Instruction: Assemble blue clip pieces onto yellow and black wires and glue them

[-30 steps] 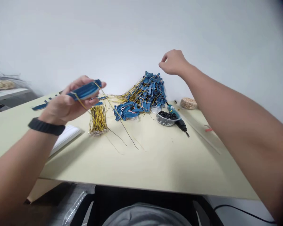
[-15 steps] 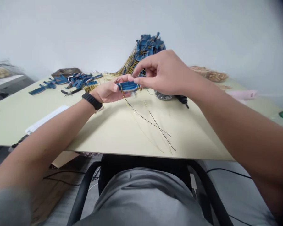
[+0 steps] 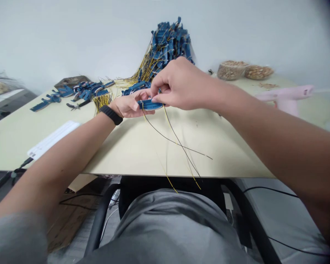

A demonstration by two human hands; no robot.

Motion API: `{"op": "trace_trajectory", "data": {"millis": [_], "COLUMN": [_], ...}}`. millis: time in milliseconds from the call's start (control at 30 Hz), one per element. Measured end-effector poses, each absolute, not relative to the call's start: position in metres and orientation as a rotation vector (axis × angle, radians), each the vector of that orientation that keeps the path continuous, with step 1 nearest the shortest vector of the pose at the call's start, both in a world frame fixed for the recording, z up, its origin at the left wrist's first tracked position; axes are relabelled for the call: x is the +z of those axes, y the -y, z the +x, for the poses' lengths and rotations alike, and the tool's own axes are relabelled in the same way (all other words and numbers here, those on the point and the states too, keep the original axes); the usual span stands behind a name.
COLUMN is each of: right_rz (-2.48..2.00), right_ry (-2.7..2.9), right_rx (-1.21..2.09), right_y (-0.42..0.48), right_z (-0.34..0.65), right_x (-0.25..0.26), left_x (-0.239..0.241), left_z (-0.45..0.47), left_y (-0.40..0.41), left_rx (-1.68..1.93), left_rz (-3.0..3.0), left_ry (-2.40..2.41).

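A small blue strip-shaped piece with thin yellow and black wires trailing from its ends lies across the fingers of my left hand. The left thumb presses on its left end. My right hand is closed in a pinch at the upper right edge of the piece, thumb touching it; what sits between the fingertips is hidden. Behind the hands rises a tall heap of similar blue wired pieces. More loose blue pieces lie to the left of my left hand.
Black-handled pliers rest by the loose pieces. A white power strip lies at the left front. On the right are a pink glue gun and two containers of tan bits. Chair armrests flank me below the table edge.
My view has shifted, showing more of the heap and glue gun. The right fingertips have come down against the blue piece, and the wires have swung, hanging lower toward the table edge.
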State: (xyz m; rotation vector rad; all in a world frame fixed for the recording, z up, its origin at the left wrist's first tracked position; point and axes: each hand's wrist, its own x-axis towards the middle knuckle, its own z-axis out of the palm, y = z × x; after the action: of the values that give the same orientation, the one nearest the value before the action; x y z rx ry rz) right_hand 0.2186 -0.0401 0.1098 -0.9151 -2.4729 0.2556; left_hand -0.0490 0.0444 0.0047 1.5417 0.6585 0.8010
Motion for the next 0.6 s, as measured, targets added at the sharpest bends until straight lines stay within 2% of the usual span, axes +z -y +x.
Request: {"op": "trace_trajectory", "data": {"millis": [367,600], "right_rz": [-0.730,-1.011], "right_ry": [2.404,2.369], "right_rx": [0.153,0.059], "right_y": [0.050,0.059], "right_z": [0.211,0.229], "right_x": [0.139,0.165], "left_x": [0.022,0.051], "left_z": [-0.041,0.007], "left_y": [-0.031,0.008], "left_rx": [1.019,1.118], "left_rz": [1.489,1.487], "left_ry": [-0.491,-0.813]}}
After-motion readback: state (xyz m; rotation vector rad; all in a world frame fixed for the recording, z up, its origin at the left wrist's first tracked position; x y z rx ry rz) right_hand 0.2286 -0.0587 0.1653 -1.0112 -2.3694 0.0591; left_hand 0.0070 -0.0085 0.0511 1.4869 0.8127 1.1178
